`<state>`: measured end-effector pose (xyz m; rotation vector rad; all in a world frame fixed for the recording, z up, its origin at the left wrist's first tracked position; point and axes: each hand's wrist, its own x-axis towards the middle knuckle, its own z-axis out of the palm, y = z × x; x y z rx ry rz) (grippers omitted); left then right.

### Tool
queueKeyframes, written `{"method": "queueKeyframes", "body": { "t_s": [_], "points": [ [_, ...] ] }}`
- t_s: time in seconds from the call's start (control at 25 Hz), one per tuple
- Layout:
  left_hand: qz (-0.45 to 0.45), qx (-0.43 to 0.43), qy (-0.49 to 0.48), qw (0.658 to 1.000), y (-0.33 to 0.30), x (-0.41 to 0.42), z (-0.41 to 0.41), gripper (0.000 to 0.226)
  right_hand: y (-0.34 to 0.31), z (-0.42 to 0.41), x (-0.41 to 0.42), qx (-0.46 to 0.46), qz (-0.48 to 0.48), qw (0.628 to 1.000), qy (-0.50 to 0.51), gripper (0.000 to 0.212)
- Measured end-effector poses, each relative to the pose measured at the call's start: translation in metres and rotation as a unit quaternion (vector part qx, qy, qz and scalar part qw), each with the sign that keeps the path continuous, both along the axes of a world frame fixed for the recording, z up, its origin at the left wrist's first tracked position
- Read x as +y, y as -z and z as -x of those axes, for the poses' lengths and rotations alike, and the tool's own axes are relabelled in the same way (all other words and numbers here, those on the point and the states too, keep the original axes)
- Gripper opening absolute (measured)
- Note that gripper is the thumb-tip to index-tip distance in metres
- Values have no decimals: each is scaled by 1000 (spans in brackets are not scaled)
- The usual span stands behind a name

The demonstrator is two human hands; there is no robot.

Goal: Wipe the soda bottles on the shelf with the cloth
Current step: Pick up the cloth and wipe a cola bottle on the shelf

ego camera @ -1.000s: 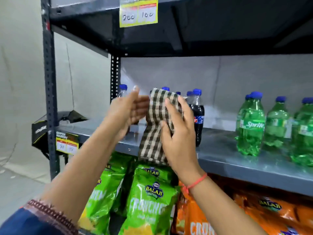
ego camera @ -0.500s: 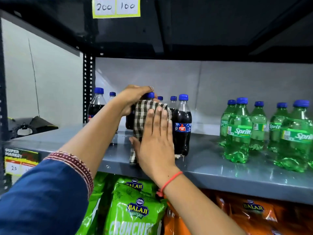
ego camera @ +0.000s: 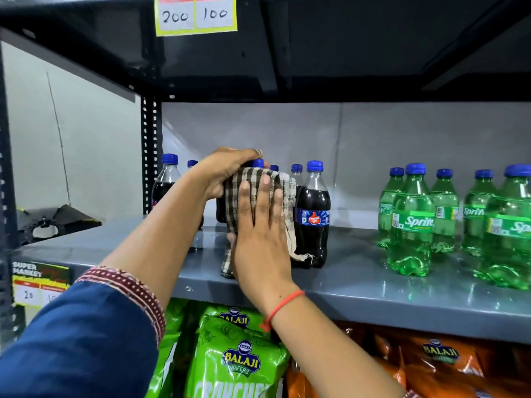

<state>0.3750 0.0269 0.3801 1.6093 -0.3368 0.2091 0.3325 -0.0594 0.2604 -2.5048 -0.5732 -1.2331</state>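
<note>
Right now we've got our left hand (ego camera: 227,170) curled over the neck of a dark cola bottle (ego camera: 220,209) on the grey shelf (ego camera: 359,271), fingers wrapped round it just below the blue cap (ego camera: 258,163). Our right hand (ego camera: 260,234) lies flat vs the bottle's front, fingers spread narrow, pressing the checked cloth (ego camera: 258,182) onto it. Cloth drapes down to the shelf edge; most of the bottle is hidden, so prob. upright but we can't tell for sure. Another cola bottle (ego camera: 312,216) stands just beside on the right, touching the cloth's frayed corner. More cola bottles behind. Green Sprite bottles (ego camera: 412,222) stand well apart, further right. Snack bags (ego camera: 238,360) sit on the level below.
</note>
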Motion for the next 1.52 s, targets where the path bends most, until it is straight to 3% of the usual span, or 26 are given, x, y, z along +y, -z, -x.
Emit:
{"method": "queueKeyframes", "body": {
  "t_s": [0.24,0.36,0.52,0.64,0.76,0.88,1.0,1.16,1.32,1.4,1.52],
  "points": [
    [-14,3,-16,1000,0,-4,4,30,-8,-5,-3,11,7,1000,-11,84],
    [23,14,12,1000,0,-3,4,27,3,-4,-4,-8,46,999,6,84],
    [-17,14,-17,1000,-2,-7,2,34,-7,-6,-7,-10,15,1000,11,77],
    [-19,14,-12,1000,-1,-4,1,26,-11,0,-5,-21,8,1000,14,70],
    [15,3,16,1000,0,-2,0,22,-2,14,-11,19,16,1000,3,71],
    [-19,-16,14,1000,0,-3,-2,24,-3,28,-20,61,38,997,0,72],
    [-45,-11,7,999,0,-2,-4,25,-5,43,-26,105,78,991,32,62],
    [-49,-5,12,999,0,0,-6,27,-13,60,-41,143,126,981,32,31],
    [-53,-3,-4,999,-2,1,1,28,-26,69,-51,168,153,974,13,32],
    [-78,-28,-44,996,-6,-3,7,22,-22,83,-59,160,142,977,-3,35],
    [-137,-166,-160,964,-18,-18,22,22,-15,97,-79,119,76,990,-13,44]
  ]
}}
